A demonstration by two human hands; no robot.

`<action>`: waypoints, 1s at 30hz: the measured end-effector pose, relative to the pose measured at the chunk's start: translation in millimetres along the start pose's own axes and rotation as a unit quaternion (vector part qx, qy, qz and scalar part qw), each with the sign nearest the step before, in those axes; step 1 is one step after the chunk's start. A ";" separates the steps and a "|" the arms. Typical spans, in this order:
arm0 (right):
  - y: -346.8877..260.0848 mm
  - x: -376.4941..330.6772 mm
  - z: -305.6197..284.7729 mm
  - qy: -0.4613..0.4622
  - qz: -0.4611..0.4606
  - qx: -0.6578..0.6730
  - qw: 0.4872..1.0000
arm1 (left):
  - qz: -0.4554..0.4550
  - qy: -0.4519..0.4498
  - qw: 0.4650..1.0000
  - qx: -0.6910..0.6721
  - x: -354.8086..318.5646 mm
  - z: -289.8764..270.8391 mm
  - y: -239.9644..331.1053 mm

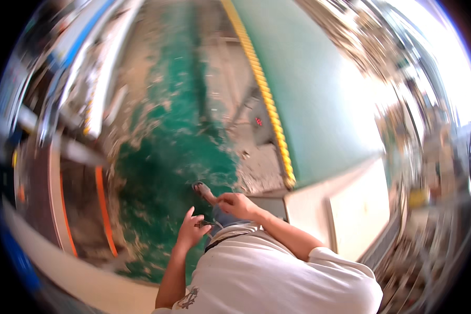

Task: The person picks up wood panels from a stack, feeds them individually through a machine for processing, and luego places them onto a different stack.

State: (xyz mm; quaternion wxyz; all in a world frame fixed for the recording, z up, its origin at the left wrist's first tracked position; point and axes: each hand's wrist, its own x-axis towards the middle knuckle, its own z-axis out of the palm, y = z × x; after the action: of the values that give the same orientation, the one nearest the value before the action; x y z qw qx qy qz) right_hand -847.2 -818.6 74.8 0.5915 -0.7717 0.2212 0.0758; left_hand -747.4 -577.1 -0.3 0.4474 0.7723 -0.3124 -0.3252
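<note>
**Two grips near the waist, small dark thing at the left one**

Dark thing (198, 225) sits at the fingers of the left grip (190, 233), so left is the nearer hand. From the right grip (237, 206) it lies left and slightly back toward the body. Long axis looks roughly crosswise; too small to name or to confirm.

Left grip: index raised, thumb out toward the right, the two apart. Can't tell if the other fingers pinch the dark thing. Right grip: fingers curled in, over the front of the jeans (220, 217); contents, if any, not visible. Grips don't touch.

Materials: white shirt (282, 272), soft cloth, dark print low on the left. Foot (202, 190) in open footwear. Floor (172, 162) green-coated, worn to brown-grey patches. Right side: counter (324, 110), flat, pale green, slightly glossy, edged by a yellow strip (264, 89) ribbed like twisted rope; pale flat panel (358, 209) at its near end. Left side: long orange strips (105, 212), thin, bowed by the lens. Outer areas blurred.
</note>
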 end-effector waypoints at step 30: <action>519.4 -753.7 -88.5 0.776 0.386 0.165 0.471 | 0.246 -0.230 0.882 0.329 53.3 649.3 270.4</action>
State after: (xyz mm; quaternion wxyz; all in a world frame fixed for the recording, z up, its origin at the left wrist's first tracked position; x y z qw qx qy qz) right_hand -1755.1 -817.9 -70.9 0.2054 -0.2396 0.8733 -0.3711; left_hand -1275.3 -1044.5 -22.3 0.1488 0.6772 -0.6752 -0.2517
